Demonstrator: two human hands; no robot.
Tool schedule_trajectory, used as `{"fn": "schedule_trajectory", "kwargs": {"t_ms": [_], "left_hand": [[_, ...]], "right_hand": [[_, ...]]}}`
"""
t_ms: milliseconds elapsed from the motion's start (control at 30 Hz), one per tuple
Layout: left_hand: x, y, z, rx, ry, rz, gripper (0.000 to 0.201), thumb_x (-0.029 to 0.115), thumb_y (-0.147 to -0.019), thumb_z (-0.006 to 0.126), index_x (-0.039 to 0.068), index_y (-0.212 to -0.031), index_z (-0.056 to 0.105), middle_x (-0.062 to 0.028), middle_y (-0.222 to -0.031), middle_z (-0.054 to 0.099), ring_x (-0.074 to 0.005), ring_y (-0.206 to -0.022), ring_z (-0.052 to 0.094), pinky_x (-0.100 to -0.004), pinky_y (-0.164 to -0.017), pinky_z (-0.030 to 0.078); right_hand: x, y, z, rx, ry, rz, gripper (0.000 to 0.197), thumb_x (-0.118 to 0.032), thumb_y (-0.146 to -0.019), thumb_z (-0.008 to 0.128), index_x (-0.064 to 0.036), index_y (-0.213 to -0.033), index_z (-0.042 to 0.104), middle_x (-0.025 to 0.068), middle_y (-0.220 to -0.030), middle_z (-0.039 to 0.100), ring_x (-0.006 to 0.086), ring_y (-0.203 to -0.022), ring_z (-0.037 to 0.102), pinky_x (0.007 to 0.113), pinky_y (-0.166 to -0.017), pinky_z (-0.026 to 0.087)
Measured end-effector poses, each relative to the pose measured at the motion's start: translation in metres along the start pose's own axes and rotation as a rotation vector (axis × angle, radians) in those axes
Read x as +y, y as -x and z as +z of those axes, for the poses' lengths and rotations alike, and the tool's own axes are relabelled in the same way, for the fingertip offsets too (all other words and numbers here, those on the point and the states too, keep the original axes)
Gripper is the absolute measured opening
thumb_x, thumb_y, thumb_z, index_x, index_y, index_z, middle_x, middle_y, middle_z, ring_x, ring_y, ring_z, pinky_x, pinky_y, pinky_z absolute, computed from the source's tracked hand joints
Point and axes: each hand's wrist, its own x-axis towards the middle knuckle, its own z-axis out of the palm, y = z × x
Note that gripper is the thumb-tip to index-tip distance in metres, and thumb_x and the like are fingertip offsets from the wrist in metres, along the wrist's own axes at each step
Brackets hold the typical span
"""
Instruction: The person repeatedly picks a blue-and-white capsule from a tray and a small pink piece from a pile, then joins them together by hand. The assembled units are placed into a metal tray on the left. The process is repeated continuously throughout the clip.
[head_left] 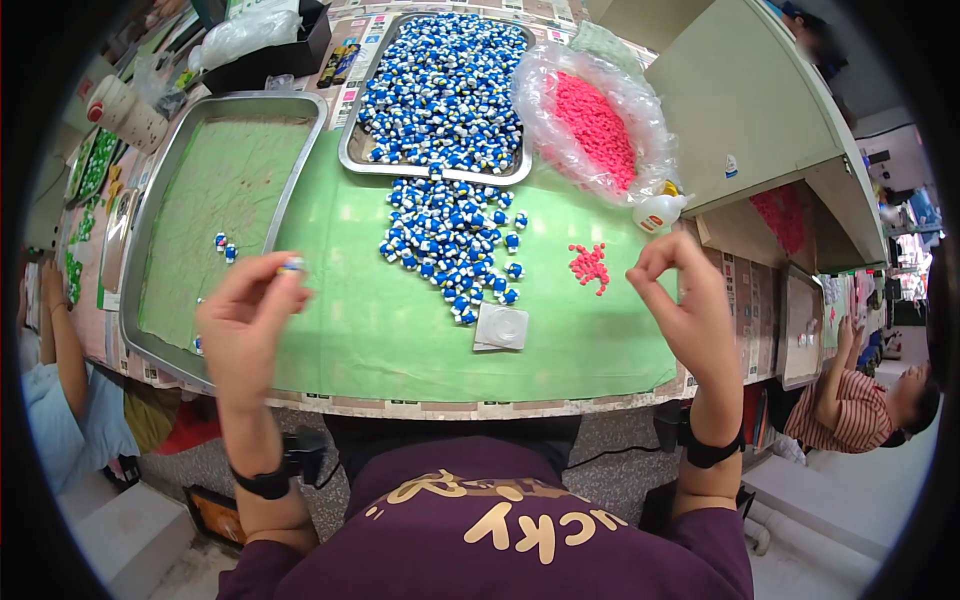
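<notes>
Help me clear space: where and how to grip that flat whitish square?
Probably pinch the flat whitish square at its near right corner, from the right: small blue-and-white pieces crowd its far edge, while the green sheet borders its right side.

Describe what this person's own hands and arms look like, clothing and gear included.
The left hand and right hand wear no gloves. Each forearm carries a black strap with a dark, boxy device; thin black cables show nearby. The sleeves are short and dark purple.

Nearby are two hands (243, 320) (690, 300), two trays (215, 165) (495, 180), blue-white pieces (443, 240) past counting.
</notes>
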Motion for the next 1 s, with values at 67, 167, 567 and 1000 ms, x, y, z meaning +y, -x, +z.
{"fn": "schedule_trajectory", "kwargs": {"t_ms": [67,167,567,1000], "left_hand": [[-0.014,-0.003,-0.034,0.110,-0.155,-0.025,0.020,0.004,-0.090,0.064,-0.002,-0.108,0.066,-0.0052,-0.089,0.066,-0.0106,-0.076,0.064,-0.0222,-0.067,0.052],[-0.019,-0.001,-0.068,0.200,-0.399,-0.130,0.022,0.009,-0.090,0.065,-0.002,-0.110,0.066,-0.0060,-0.092,0.067,-0.0106,-0.075,0.064,-0.0227,-0.069,0.052],[0.020,0.007,0.041,-0.213,-0.500,0.130,0.015,0.003,-0.083,0.066,0.002,-0.097,0.063,-0.0066,-0.094,0.060,-0.0160,-0.084,0.061,-0.0306,-0.073,0.050],[-0.003,0.015,0.109,-0.559,-0.627,0.307,0.018,0.000,-0.076,0.068,0.002,-0.092,0.060,-0.0110,-0.090,0.053,-0.0300,-0.084,0.058,-0.0399,-0.070,0.048]], "right_hand": [[0.020,0.008,0.004,-0.092,0.058,0.056,0.014,0.007,-0.081,0.060,0.0006,-0.083,0.048,0.0099,-0.077,0.055,0.0222,-0.073,0.057,0.031,-0.069,0.046],[0.028,0.011,0.012,-0.173,0.066,0.059,0.014,0.008,-0.077,0.056,0.0006,-0.084,0.047,0.0138,-0.077,0.054,0.0298,-0.072,0.056,0.035,-0.066,0.046],[0.034,0.009,0.036,-0.232,0.271,-0.009,0.011,0.004,-0.078,0.057,-0.0014,-0.082,0.049,0.0154,-0.078,0.055,0.0353,-0.075,0.056,0.042,-0.066,0.045],[0.034,0.020,0.039,-0.224,0.148,0.026,0.015,0.007,-0.076,0.058,-0.0011,-0.084,0.047,0.0148,-0.079,0.053,0.0335,-0.074,0.056,0.039,-0.066,0.045]]}}
